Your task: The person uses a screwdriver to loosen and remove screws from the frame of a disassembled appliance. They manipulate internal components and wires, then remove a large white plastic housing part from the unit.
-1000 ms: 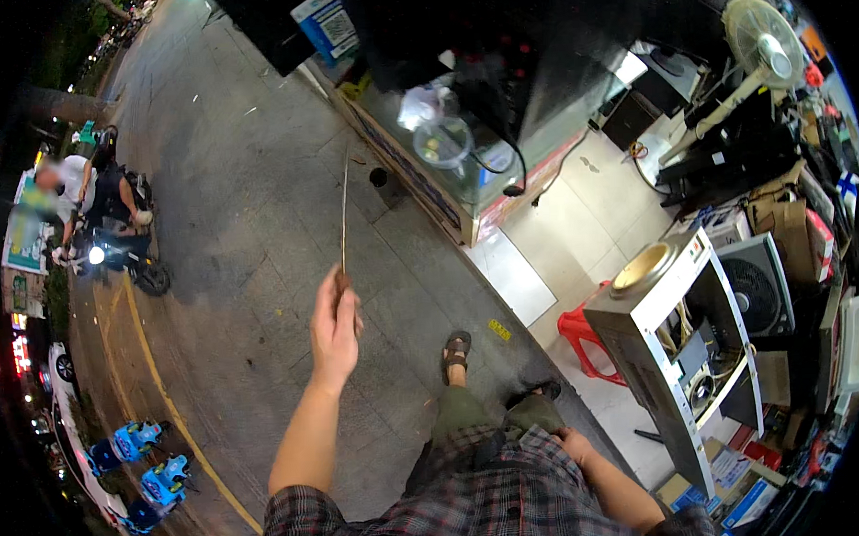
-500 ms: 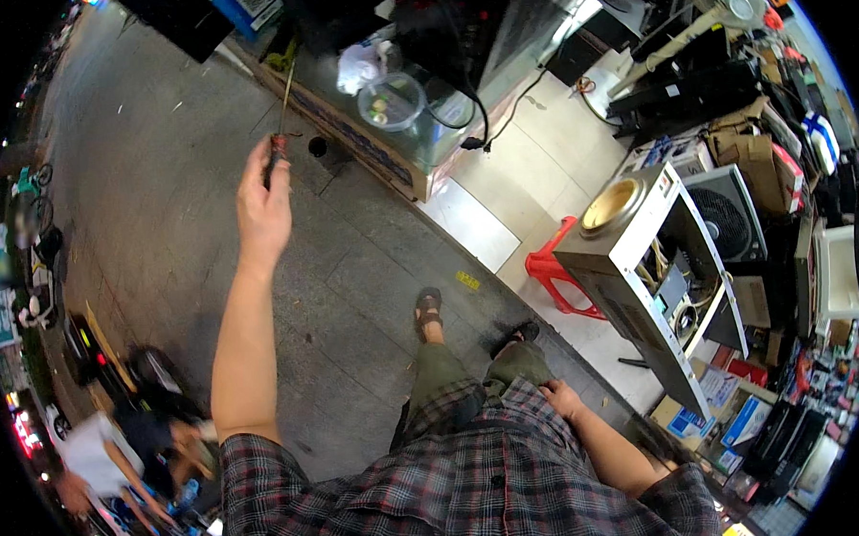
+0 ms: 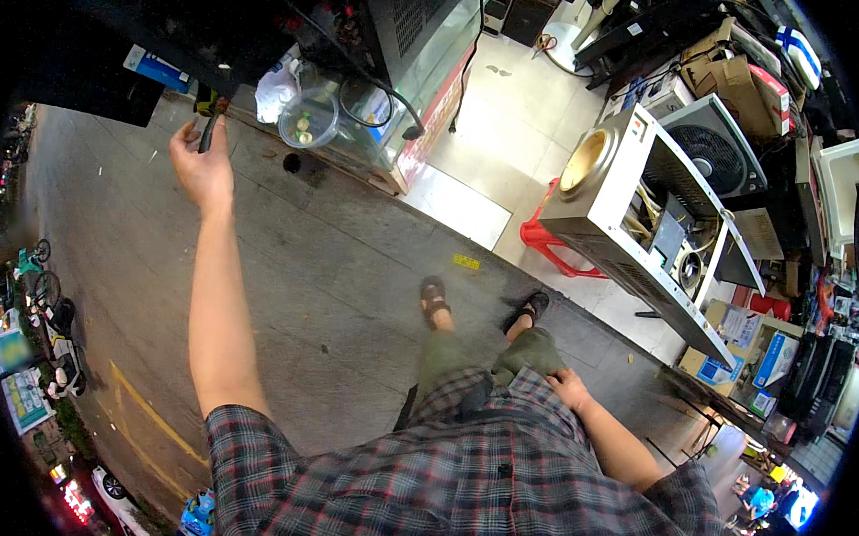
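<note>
Held out at the far left, my left hand (image 3: 205,172) is closed around the dark handle of a screwdriver (image 3: 207,134). Its front end reaches toward a yellow-green thing at the corner of the glass counter (image 3: 413,101), where the shaft is hard to make out. A clear round plastic tub (image 3: 309,118) stands on the counter, beside a crumpled white plastic bag (image 3: 276,91). Down by my right thigh, my right hand (image 3: 571,388) has its fingers curled in at the shirt hem. Whatever may be in them is hidden.
On a red plastic stool (image 3: 553,234) at the right sits an opened metal appliance casing (image 3: 618,193). Behind it are a black fan unit (image 3: 712,150), cardboard boxes (image 3: 728,68) and piled goods. A low step edge runs past my feet. Parked scooters (image 3: 61,351) line the far left.
My left hand has moved left and farther out with the screwdriver, closer to the counter's corner. My view has turned and my feet have shifted. The person at lower left is gone from sight.
</note>
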A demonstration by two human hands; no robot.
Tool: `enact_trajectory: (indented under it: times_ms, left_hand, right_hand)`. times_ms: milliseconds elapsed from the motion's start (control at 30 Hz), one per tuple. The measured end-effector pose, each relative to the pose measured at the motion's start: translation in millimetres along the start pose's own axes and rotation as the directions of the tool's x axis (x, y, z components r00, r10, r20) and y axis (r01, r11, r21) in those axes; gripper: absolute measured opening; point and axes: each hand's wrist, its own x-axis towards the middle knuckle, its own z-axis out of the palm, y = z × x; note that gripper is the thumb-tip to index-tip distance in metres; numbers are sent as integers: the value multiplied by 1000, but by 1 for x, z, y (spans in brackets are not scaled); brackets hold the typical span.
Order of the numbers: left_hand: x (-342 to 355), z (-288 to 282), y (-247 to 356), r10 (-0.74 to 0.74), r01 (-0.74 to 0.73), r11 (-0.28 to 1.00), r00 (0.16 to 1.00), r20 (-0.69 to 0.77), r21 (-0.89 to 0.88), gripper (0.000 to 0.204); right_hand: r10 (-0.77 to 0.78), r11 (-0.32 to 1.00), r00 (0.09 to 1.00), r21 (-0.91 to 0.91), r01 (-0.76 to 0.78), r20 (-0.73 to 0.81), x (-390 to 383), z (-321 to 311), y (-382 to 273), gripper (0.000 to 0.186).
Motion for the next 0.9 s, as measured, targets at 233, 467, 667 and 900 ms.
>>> enact_trajectory:
  times_ms: [233,467,667,900]
  left_hand:
    - [-12,13,4,-539,512,279,784,309,-812,54]
    - [-24,-5,9,-461,526,233,800,383,-818,74]
    - [-56,-16,0,-541,588,202,734,411,-783,77]
    - [-169,-11,-30,-566,718,259,655,500,-647,55]
  right_hand:
    - [-11,1000,1000,-26,12,26,3,10,20,44]
    - [-9,1000,999,-16,10,32,6,7,19,44]
    - [22,998,1000,-63,-21,16,6,-3,2,43]
    - [28,989,998,-148,-20,51,15,-15,-20,45]
